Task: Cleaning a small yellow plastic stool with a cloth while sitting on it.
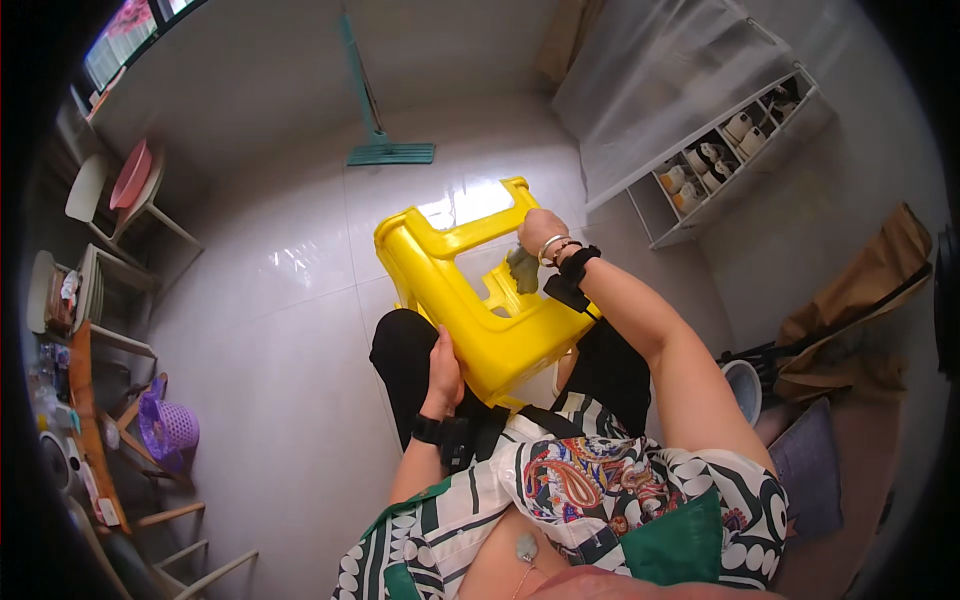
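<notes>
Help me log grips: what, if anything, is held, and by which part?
The right hand holds a greenish cloth by its upper end. The left hand touches the yellow stool on its left; whether it grips cannot be told.

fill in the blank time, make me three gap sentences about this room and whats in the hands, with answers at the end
1. The right hand holds a grey-green cloth, while the left hand is against a plastic stool coloured ____.
2. At the picture's left, a pink basin sits on a pale ____.
3. The perforated plastic basket, also at the left, is ____ in colour.

Missing words: yellow; chair; purple.
</notes>
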The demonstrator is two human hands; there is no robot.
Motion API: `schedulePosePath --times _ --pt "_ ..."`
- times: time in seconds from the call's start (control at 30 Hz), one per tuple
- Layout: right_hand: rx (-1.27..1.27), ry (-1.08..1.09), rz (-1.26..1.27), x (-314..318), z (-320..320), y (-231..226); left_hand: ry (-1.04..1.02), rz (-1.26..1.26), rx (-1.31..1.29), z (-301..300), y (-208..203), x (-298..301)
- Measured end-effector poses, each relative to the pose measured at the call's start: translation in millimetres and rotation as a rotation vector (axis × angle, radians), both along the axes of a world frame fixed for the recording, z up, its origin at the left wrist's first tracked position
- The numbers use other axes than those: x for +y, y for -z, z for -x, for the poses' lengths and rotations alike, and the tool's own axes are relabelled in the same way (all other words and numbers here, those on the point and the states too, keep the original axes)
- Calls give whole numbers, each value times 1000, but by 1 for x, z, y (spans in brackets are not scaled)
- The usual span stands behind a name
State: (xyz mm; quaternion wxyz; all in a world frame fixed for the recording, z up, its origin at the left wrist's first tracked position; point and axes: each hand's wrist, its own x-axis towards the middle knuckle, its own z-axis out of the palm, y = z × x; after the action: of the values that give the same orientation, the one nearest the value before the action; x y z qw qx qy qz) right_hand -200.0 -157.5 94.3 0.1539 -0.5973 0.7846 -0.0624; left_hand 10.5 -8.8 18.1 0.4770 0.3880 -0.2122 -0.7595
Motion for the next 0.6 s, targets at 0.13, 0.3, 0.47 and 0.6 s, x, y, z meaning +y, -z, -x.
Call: schedulePosePath --times 0.13,0.3,0.47,0.6 --pt "-183 -61 86 -4 4 23 -12 1 -6 1 1 0" --pt "-343 -162 179 0 -27 43 13 2 -7 2 3 -2" --pt "-532 -279 31 24 -79 -9 -5 14 -3 1 4 0" --pt "-596 -305 64 29 -77 -15 -21 2 -13 1 5 0"
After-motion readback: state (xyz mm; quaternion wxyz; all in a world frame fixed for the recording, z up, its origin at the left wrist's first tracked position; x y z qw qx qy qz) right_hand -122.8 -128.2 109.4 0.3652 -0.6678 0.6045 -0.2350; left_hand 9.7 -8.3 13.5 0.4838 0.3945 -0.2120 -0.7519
